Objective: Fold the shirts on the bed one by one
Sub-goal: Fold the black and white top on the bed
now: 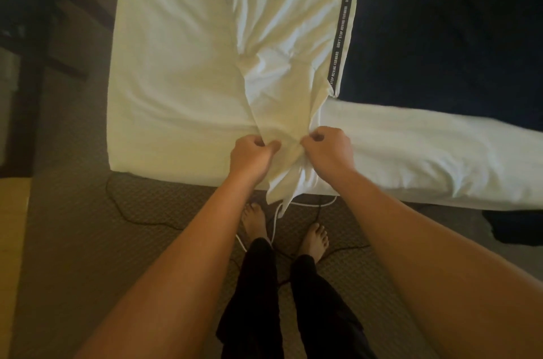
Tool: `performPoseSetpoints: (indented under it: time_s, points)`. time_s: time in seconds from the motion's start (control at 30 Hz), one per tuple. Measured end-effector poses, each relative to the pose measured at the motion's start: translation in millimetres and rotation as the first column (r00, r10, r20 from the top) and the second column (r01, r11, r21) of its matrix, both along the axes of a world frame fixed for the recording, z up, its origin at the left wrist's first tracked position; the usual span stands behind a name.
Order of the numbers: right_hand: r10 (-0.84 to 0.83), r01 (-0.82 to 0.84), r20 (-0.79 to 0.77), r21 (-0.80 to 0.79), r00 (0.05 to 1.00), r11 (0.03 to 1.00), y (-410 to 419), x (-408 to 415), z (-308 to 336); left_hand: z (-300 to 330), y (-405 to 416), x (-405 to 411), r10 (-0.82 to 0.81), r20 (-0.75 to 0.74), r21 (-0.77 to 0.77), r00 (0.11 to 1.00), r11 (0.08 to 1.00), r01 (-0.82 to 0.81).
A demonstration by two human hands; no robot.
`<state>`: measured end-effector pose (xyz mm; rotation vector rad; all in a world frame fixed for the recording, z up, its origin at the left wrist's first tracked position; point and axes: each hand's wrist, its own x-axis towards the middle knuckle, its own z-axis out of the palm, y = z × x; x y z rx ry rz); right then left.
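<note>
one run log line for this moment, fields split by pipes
stage: gathering white shirt at bed edge | left hand: grips hem | right hand: grips hem | fold: not yet made

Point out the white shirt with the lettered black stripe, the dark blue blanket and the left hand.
white shirt with lettered black stripe [288,35], head view, creased middle
dark blue blanket [440,21], head view, flat top
left hand [252,153], head view, knuckles
</note>
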<state>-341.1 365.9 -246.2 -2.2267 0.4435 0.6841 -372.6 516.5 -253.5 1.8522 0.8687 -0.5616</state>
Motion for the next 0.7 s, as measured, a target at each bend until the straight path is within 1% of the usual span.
performPoseSetpoints:
  time_s: [0.03, 0.1, 0.13, 0.2, 0.23, 0.33, 0.4, 0.47, 0.53, 0.6, 0.63, 0.7]
  points:
    - [-0.102, 0.107, -0.052, 0.113, 0.993, 0.988, -4, 0, 1, 0, 1, 0, 0.002, -0.008, -0.027, 1.000, 1.000, -0.002]
    - [-0.282, 0.329, -0.188, 0.302, 0.941, 0.895, -16, -4, 5, 2, 7, -4, 0.097, -0.014, -0.141, 0.995, 0.985, -0.098]
    - [-0.339, 0.417, -0.259, 0.364, 0.904, 0.833, -23, -7, 8, 3, 11, -6, 0.184, -0.030, -0.232, 0.983, 0.955, -0.186]
    - [-0.404, 0.540, -0.369, 0.440, 0.837, 0.717, -34, -14, 10, 8, 16, -13, 0.339, -0.097, -0.420, 0.936, 0.839, -0.347]
    - [-0.405, 0.550, -0.382, 0.447, 0.831, 0.706, -37, -17, 11, 10, 16, -17, 0.365, -0.129, -0.478, 0.922, 0.792, -0.381]
    - [-0.393, 0.510, -0.340, 0.407, 0.855, 0.758, -34, -18, 14, 12, 17, -26, 0.358, -0.143, -0.504, 0.923, 0.776, -0.379]
    - [-0.367, 0.449, -0.272, 0.374, 0.890, 0.811, -24, -15, 14, 13, 15, -26, 0.366, -0.131, -0.496, 0.921, 0.781, -0.381]
    - [-0.241, 0.283, -0.172, 0.292, 0.955, 0.914, -13, -11, 14, 14, 12, -26, 0.344, -0.123, -0.485, 0.931, 0.798, -0.359]
    - [-0.088, 0.103, -0.097, 0.159, 0.991, 0.982, -5, -6, 11, 15, 8, -27, 0.292, -0.116, -0.466, 0.949, 0.828, -0.312]
    - [0.029, -0.026, -0.069, 0.046, 0.997, 0.999, -1, -2, 7, 15, 5, -27, 0.256, -0.111, -0.438, 0.960, 0.855, -0.279]
    - [0.059, -0.058, -0.069, 0.016, 0.996, 0.998, -1, 0, 6, 13, 6, -26, 0.255, -0.114, -0.430, 0.960, 0.859, -0.279]
    - [0.047, -0.046, -0.077, 0.022, 0.996, 0.999, -3, 2, 6, 12, 8, -25, 0.262, -0.124, -0.427, 0.957, 0.856, -0.290]
